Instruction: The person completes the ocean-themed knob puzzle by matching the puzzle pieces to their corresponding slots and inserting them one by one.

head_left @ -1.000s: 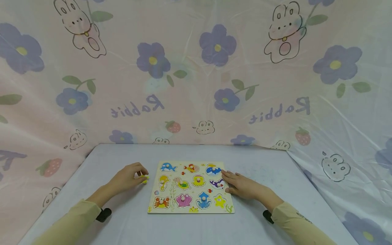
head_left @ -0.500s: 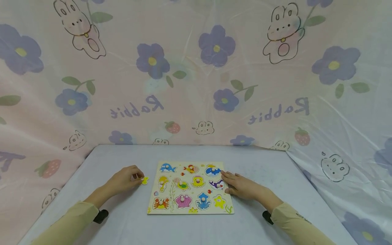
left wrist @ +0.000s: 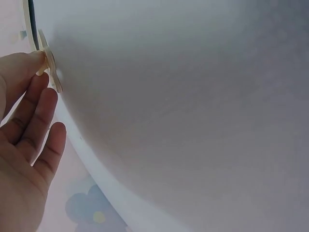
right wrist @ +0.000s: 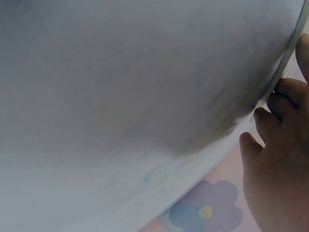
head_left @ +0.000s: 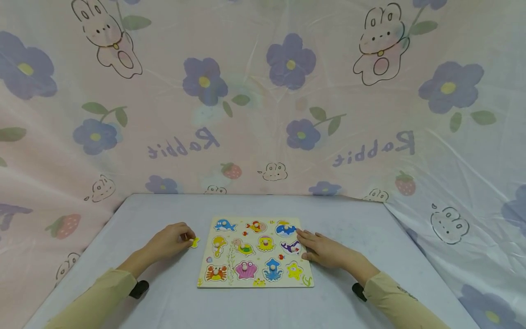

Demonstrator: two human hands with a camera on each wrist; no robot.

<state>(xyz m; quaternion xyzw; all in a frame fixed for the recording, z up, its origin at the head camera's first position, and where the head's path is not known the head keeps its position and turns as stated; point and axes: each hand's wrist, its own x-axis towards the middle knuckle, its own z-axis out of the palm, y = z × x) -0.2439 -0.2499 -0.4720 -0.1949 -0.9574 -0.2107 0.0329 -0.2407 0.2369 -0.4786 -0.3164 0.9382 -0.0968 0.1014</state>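
Observation:
Just left of the puzzle board, my left hand (head_left: 170,240) pinches a small yellow puzzle piece (head_left: 195,242) by its knob. The left wrist view shows the puzzle piece (left wrist: 50,67) edge-on between thumb and fingertip, the other fingers loosely bent. Whether it touches the table cannot be told. The cream wooden board (head_left: 263,258) lies flat, with several sea-animal pieces showing round knobs. A yellow starfish picture (head_left: 295,270) at its lower right shows no knob. My right hand (head_left: 324,249) rests with extended fingers on the board's right edge, beside the whales.
A white cloth covers the table (head_left: 263,308). Behind it and at the sides hangs a pale curtain (head_left: 246,123) printed with rabbits and purple flowers. Dark wrist bands (head_left: 139,289) sit at both beige cuffs.
The yellow puzzle piece has turned slightly in my left hand, with its face showing more than a second ago. My right hand and the board have stayed in place.

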